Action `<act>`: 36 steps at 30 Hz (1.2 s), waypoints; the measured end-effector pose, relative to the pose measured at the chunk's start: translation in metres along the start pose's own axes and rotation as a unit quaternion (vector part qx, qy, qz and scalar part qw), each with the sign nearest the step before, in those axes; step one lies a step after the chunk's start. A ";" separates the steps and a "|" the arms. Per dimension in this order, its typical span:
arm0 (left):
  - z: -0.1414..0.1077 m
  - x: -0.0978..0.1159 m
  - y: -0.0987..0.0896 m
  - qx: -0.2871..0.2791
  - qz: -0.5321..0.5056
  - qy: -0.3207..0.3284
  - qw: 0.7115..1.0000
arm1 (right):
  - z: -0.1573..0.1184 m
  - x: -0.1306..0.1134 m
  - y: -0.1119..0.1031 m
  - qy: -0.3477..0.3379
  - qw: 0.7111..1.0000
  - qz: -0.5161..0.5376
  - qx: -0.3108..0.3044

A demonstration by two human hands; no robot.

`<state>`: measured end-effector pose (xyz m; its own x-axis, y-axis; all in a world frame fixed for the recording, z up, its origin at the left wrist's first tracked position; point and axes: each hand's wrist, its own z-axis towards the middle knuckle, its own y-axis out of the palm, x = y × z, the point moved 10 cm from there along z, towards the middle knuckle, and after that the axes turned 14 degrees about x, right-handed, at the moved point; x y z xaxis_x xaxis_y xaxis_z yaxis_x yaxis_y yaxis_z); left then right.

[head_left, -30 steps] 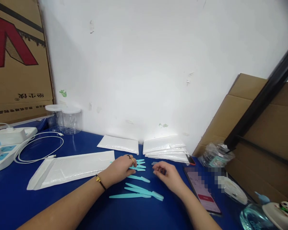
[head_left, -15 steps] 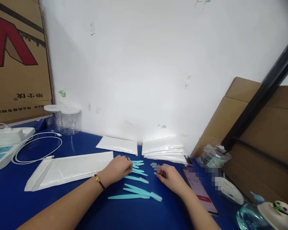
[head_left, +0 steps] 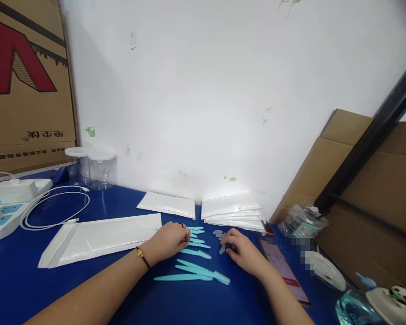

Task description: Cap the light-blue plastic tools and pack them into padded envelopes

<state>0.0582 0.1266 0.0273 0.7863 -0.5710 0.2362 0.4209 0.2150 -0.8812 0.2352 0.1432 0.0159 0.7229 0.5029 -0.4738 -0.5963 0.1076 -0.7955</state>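
Teal eyebrow razors (head_left: pixel 198 254) lie in a loose column on the blue table. My left hand (head_left: pixel 175 238), wearing a ring and a bracelet, rests over the upper razors with its fingers curled together. What those fingers hold, if anything, is hidden. Across a small gap, my right hand (head_left: pixel 238 249) pinches a small translucent blade cap (head_left: pixel 222 248) between thumb and fingers. Several more translucent caps (head_left: pixel 218 232) lie just beyond its fingertips. Nearer to me, a few razors (head_left: pixel 203 272) overlap one another.
A long white bubble mailer (head_left: pixel 104 241) lies left of my hand. Another mailer (head_left: pixel 166 205) and a stack of mailers (head_left: pixel 232 210) sit against the wall. On the right are a phone (head_left: pixel 284 271) and a panda-topped jar (head_left: pixel 375 304). A power strip (head_left: pixel 11 210) and cable stand left.
My right hand has drawn a cap slightly toward me, tilting it between its fingers. My left hand has stayed almost in place. The whole view has shifted slightly.
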 end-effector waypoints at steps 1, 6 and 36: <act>0.000 0.000 0.000 0.000 -0.002 0.000 1.000 | 0.000 0.001 0.001 0.000 1.000 -0.003 -0.005; -0.001 0.002 0.000 -0.004 -0.005 -0.001 1.000 | 0.000 0.006 0.003 0.010 1.000 -0.016 -0.005; -0.001 -0.010 0.004 -0.020 -0.028 -0.039 0.999 | 0.005 -0.003 0.012 0.019 0.999 0.037 0.012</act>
<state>0.0518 0.1329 0.0207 0.7953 -0.5173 0.3160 0.4481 0.1508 -0.8812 0.2240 0.1468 0.0095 0.6887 0.4776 -0.5455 -0.6570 0.0927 -0.7482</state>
